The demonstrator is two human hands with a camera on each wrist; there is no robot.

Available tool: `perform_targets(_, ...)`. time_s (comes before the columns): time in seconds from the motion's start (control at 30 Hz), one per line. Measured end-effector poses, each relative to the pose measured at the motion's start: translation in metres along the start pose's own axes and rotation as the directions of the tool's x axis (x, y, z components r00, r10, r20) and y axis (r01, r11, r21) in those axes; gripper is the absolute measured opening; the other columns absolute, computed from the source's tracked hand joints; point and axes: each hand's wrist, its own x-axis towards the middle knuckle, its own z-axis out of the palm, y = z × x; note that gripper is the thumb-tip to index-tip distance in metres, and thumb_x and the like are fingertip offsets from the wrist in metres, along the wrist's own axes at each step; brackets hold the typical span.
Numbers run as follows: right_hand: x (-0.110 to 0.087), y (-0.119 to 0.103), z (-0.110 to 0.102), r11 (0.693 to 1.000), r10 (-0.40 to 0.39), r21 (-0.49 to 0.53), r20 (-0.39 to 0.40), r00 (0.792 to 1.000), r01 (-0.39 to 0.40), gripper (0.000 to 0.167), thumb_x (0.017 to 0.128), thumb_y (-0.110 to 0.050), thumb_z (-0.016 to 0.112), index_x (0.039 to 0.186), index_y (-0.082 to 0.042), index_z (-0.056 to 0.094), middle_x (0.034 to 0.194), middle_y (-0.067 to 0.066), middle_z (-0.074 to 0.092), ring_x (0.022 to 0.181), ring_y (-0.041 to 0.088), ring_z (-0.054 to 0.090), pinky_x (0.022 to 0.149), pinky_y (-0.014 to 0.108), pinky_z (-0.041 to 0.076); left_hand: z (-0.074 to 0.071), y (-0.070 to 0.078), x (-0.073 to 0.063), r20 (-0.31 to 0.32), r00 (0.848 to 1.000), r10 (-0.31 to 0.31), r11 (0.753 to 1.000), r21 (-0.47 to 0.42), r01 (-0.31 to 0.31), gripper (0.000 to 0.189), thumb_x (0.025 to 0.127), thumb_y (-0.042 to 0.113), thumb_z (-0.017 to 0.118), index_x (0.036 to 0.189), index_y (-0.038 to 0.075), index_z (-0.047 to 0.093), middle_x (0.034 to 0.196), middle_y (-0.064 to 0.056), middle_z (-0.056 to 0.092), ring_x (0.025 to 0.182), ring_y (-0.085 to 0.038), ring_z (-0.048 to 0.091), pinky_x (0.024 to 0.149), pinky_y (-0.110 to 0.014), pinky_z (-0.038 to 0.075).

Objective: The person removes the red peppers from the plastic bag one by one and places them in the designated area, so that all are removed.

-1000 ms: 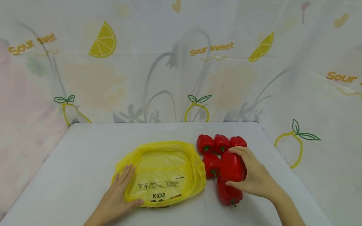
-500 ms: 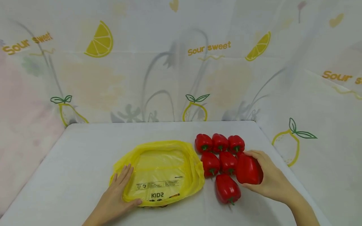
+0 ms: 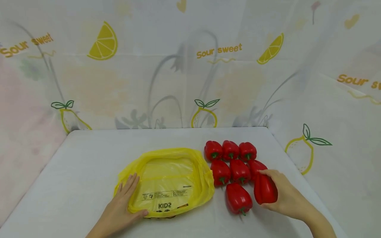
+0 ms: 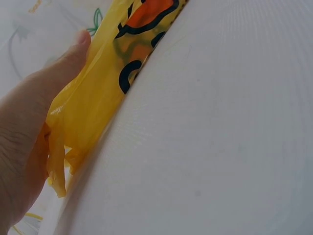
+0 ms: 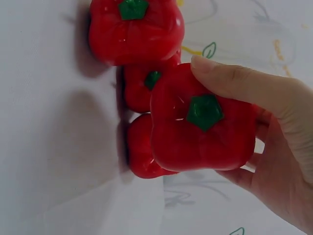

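Observation:
My right hand (image 3: pixel 285 196) grips a red bell pepper (image 3: pixel 265 191) at the right of the table in the head view. In the right wrist view the pepper's green stem end (image 5: pixel 204 112) faces the camera, and a shadow on the cloth suggests it is off the table. My left hand (image 3: pixel 122 205) rests along the left side of a yellow plastic bag (image 3: pixel 166 178), fingers stretched over its rim and thumb at the front edge. The bag lies with its mouth spread wide, lettering showing inside. In the left wrist view, the thumb (image 4: pixel 73 56) touches the bag's side (image 4: pixel 93 103).
Two rows of red bell peppers (image 3: pixel 230 150) lie right of the bag, stems toward me. One more pepper (image 3: pixel 238 199) lies alone in front of them. White cloth (image 3: pixel 74 172) covers the table, and a lemon-printed curtain (image 3: pixel 134 82) hangs behind it.
My right hand has carried the pepper rightward and a little toward me, away from above the others, uncovering peppers behind it. The left hand stays on the bag; the head view shifted slightly.

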Motion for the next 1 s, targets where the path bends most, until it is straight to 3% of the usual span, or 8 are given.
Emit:
perform_targets(0.13, 0.000, 0.002, 0.004, 1.000, 0.017, 0.015, 0.043, 0.999, -0.017, 0.091, 0.056, -0.018, 0.094, 0.132, -0.008, 0.045, 0.124, 0.007, 0.050, 0.111, 0.030, 0.046, 0.067, 0.034, 0.057, -0.001, 0.000, 0.000, -0.010, 1.000, 0.008, 1.000, 0.006, -0.008, 0.109, 0.071, 0.057, 0.077, 0.153, 0.008, 0.024, 0.157, -0.017, 0.022, 0.143, -0.034, 0.019, 0.110, -0.013, -0.008)
perform_targets(0.27, 0.001, 0.004, 0.009, 0.994, 0.087, 0.049, 0.130, 0.988, -0.094, 0.091, 0.057, -0.020, 0.093, 0.133, -0.011, 0.044, 0.126, 0.010, 0.049, 0.114, 0.034, 0.044, 0.066, 0.038, 0.059, -0.001, -0.001, -0.001, -0.020, 1.000, 0.020, 1.000, 0.005, -0.020, 0.109, 0.071, 0.056, 0.077, 0.153, 0.008, 0.024, 0.157, -0.016, 0.022, 0.145, -0.026, 0.015, 0.112, -0.015, -0.007)
perform_targets(0.37, 0.001, 0.005, 0.014, 0.991, 0.115, 0.051, 0.178, 0.977, -0.126, 0.089, 0.058, -0.021, 0.093, 0.133, -0.011, 0.045, 0.128, 0.011, 0.048, 0.116, 0.036, 0.043, 0.069, 0.043, 0.059, -0.001, -0.001, -0.001, -0.007, 1.000, 0.000, 1.000, -0.006, 0.000, 0.109, 0.071, 0.057, 0.077, 0.153, 0.010, 0.024, 0.157, -0.015, 0.021, 0.144, -0.031, 0.018, 0.116, -0.024, -0.002)
perform_targets(0.57, 0.004, 0.008, 0.022, 0.995, 0.087, 0.030, 0.203, 0.975, -0.095, 0.084, 0.058, -0.019, 0.091, 0.130, -0.008, 0.048, 0.128, 0.012, 0.050, 0.116, 0.035, 0.044, 0.076, 0.052, 0.056, -0.001, 0.000, -0.001, 0.009, 1.000, -0.017, 1.000, -0.010, 0.018, 0.109, 0.071, 0.057, 0.077, 0.153, 0.010, 0.024, 0.158, -0.015, 0.020, 0.141, -0.040, 0.022, 0.117, -0.028, 0.000)
perform_targets(0.67, 0.004, 0.009, 0.025, 0.996, 0.076, 0.028, 0.221, 0.972, -0.085, 0.083, 0.059, -0.020, 0.091, 0.129, -0.009, 0.049, 0.129, 0.012, 0.049, 0.116, 0.036, 0.044, 0.078, 0.055, 0.054, -0.002, 0.001, -0.001, 0.027, 0.999, -0.038, 0.999, -0.020, 0.039, 0.109, 0.071, 0.058, 0.076, 0.154, 0.010, 0.024, 0.158, -0.015, 0.020, 0.140, -0.045, 0.022, 0.116, -0.051, 0.014)
perform_targets(0.77, 0.004, 0.010, 0.026, 0.995, 0.079, 0.033, 0.243, 0.967, -0.089, 0.081, 0.060, -0.021, 0.091, 0.129, -0.010, 0.050, 0.130, 0.011, 0.047, 0.117, 0.037, 0.042, 0.078, 0.058, 0.053, -0.002, 0.002, 0.000, 0.034, 0.998, -0.050, 0.998, -0.028, 0.051, 0.109, 0.070, 0.058, 0.077, 0.154, 0.011, 0.024, 0.158, -0.015, 0.020, 0.138, -0.049, 0.022, 0.103, -0.067, 0.026)
perform_targets(1.0, 0.004, 0.009, 0.025, 0.996, 0.074, 0.021, 0.235, 0.969, -0.081, 0.077, 0.060, -0.022, 0.091, 0.127, -0.012, 0.053, 0.131, 0.010, 0.045, 0.118, 0.037, 0.041, 0.077, 0.059, 0.053, -0.002, 0.002, -0.001, 0.032, 0.998, -0.053, 0.998, -0.041, 0.054, 0.109, 0.070, 0.056, 0.078, 0.153, 0.011, 0.024, 0.158, -0.015, 0.020, 0.139, -0.048, 0.021, 0.103, -0.068, 0.026)
